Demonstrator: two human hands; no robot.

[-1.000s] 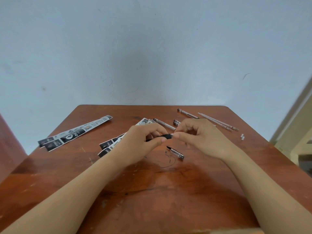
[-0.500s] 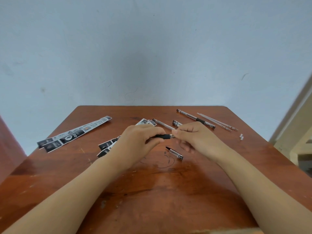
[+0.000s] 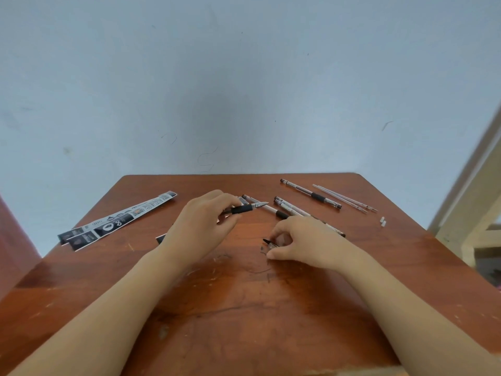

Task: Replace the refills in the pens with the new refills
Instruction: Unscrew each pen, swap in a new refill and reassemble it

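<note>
Left hand (image 3: pixel 206 221) grips a pen (image 3: pixel 245 208), apparently refilled. Right hand (image 3: pixel 306 240) pinches the cap (image 3: pixel 269 242) beneath it. Other pens (image 3: pixel 311 196) and refills (image 3: pixel 344 198) beyond the right hand probably remain.

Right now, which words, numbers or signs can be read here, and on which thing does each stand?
"8": large white digit on the black part of the refill packets.
Remaining print on the packets: too small and blurred to read.
Label on the lying pen: blurred, unreadable.
The pen in the left hand, cap pinched by the right hand: no readable text.
</note>
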